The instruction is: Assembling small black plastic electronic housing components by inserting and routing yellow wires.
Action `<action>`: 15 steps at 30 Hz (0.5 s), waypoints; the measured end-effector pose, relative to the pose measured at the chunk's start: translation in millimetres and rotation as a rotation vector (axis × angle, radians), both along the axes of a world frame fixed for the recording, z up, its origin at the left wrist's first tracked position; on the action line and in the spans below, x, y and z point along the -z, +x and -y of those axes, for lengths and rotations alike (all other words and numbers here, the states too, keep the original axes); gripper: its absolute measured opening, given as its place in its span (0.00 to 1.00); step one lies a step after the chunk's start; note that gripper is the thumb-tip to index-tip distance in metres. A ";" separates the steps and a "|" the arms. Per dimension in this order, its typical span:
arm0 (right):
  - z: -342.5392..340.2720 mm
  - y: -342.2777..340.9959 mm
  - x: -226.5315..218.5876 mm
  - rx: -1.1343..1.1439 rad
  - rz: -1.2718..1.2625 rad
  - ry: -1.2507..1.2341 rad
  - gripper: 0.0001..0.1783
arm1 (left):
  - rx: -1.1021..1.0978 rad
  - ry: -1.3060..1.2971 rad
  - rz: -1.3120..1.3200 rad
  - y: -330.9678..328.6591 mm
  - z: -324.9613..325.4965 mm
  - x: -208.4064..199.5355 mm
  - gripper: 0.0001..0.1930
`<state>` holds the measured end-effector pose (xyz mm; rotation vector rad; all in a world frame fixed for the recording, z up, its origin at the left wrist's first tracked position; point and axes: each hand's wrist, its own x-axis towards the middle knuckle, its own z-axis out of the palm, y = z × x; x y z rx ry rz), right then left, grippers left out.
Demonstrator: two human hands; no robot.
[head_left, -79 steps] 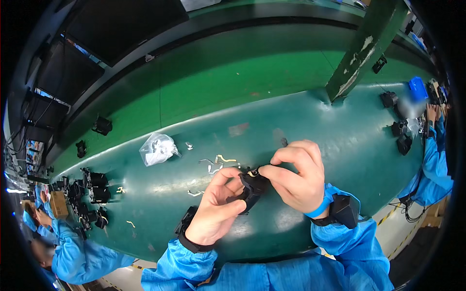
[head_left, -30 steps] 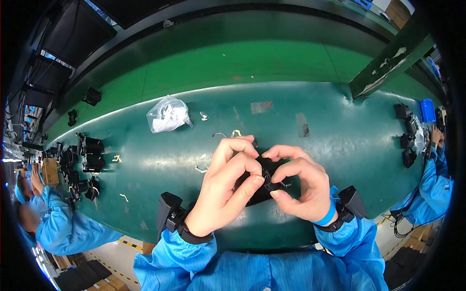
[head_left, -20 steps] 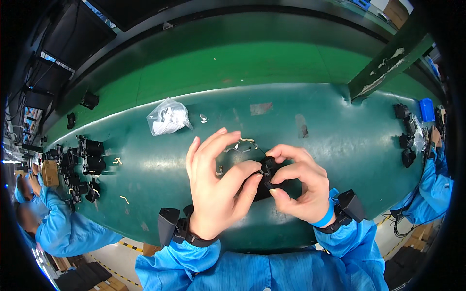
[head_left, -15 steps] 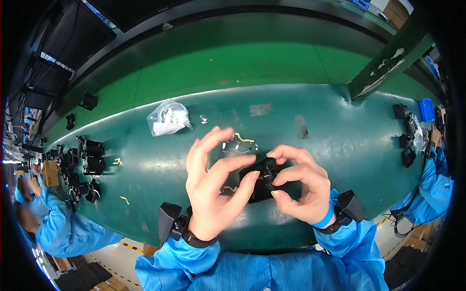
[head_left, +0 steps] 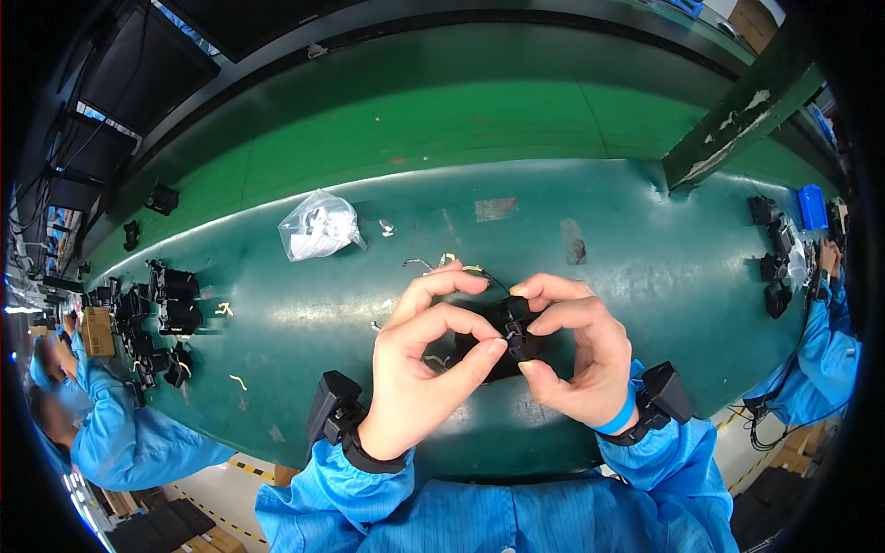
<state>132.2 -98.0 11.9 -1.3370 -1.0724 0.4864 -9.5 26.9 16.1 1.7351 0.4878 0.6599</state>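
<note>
the right hand is clamping a black part between its thumb and bent fingers. the left hand is holding its thumb and forefinger tips close together at the left side of the black part; whether they are gripping anything, i cannot tell. the black part is sitting between the two hands, over the green table. both wrists are wearing black devices, and a blue band is circling the right one. just beyond the left fingers, thin yellow and grey strips are lying on the table. farther out, a clear plastic bag is holding white pieces, with a small white scrap lying near it. well to the left, black units are standing clustered near a cardboard box, and a co-worker's blue sleeve is showing there. at the far right, a blue bin is standing near another person's hand.
</note>
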 end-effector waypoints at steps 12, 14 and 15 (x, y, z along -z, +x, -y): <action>-0.2 1.7 -4.2 -0.046 0.151 -0.018 0.17 | 0.003 0.183 -0.074 -1.8 -4.3 -12.5 0.06; -1.2 0.8 -2.2 -0.042 0.145 0.002 0.17 | -0.119 0.194 -0.033 -0.8 2.7 -14.7 0.07; -0.7 1.0 -1.6 -0.040 0.147 0.001 0.17 | -0.117 0.193 -0.031 0.5 4.2 -14.4 0.07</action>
